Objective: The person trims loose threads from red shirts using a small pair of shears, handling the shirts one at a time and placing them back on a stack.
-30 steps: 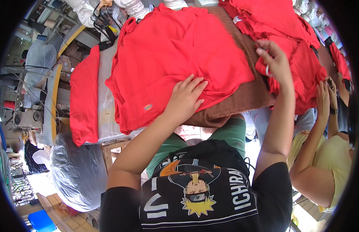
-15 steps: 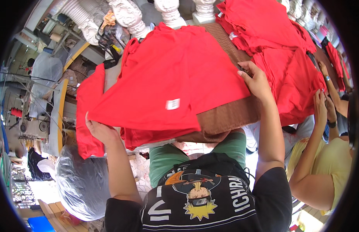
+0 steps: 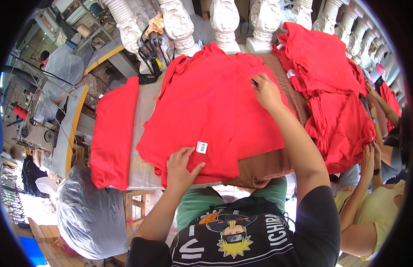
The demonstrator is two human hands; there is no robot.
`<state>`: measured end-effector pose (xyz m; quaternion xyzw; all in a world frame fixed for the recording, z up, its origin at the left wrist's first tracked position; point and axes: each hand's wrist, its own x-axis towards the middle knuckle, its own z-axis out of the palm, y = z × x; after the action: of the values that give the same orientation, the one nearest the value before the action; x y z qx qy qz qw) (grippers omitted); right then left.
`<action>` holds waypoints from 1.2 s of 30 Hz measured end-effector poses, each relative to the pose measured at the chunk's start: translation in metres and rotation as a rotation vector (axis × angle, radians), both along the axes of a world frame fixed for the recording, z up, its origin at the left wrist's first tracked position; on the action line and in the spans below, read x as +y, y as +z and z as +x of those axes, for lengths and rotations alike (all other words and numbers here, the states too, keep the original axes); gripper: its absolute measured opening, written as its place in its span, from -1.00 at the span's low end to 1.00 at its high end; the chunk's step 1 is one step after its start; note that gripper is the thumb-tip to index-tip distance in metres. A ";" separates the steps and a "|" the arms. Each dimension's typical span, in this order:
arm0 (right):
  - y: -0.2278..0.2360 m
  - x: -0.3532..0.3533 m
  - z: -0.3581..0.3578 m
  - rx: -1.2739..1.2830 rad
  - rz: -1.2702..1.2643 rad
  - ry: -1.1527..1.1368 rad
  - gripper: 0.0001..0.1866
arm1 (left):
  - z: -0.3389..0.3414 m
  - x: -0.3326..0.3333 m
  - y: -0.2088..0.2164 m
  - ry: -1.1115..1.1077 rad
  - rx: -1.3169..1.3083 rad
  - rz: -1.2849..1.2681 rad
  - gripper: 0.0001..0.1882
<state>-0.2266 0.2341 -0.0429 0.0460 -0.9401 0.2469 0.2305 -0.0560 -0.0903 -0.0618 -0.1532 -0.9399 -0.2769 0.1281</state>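
Observation:
A red garment (image 3: 206,111) lies spread over the table in front of me, with more red cloth under it. Near its lower edge a white label (image 3: 201,147) shows. Beside that label my left hand (image 3: 182,169) rests on the cloth, fingers apart, holding nothing. Farther up, on the right half of the garment, my right hand (image 3: 268,92) is closed on a small dark pointed tool (image 3: 254,82); most of it is hidden in my fingers, so its exact kind cannot be made out.
A folded red piece (image 3: 113,133) lies at the table's left end. Under the garment is brown cloth (image 3: 264,167). Red garments are piled (image 3: 324,62) to the right, near another person's hands (image 3: 370,155). White balusters (image 3: 225,24) line the far side; a plastic-wrapped bundle (image 3: 88,213) stands lower left.
The garment's left corner has been let go and the cloth lies flatter. My left hand moved right, beside the label. My right hand moved from the right edge up and left over the garment.

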 end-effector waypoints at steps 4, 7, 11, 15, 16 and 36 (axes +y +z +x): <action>0.001 -0.030 -0.055 -0.004 -0.010 -0.173 -0.62 | 0.002 -0.004 -0.015 0.016 0.016 -0.022 -0.63; -0.009 -0.037 -0.084 -0.040 0.067 -0.146 -0.61 | -0.006 -0.010 -0.023 -0.028 -0.001 0.030 -0.72; 0.010 -0.034 -0.111 0.046 0.087 -0.102 -0.76 | -0.028 -0.027 0.001 0.068 -0.199 0.372 -0.90; 0.137 -0.021 -0.067 0.318 0.113 -0.047 -0.82 | -0.066 -0.091 0.098 0.270 0.228 0.677 -0.93; 0.162 -0.018 -0.046 0.313 0.130 -0.041 -0.80 | -0.070 -0.100 0.121 0.257 0.395 0.861 -0.90; 0.285 0.032 0.107 0.561 0.132 0.141 -0.73 | -0.125 -0.177 0.309 0.048 0.544 0.498 -0.73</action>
<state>-0.1193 0.2664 0.2420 0.1926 -0.8481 0.1783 0.4603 -0.1806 -0.2670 0.2472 -0.1634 -0.7786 -0.4432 0.4131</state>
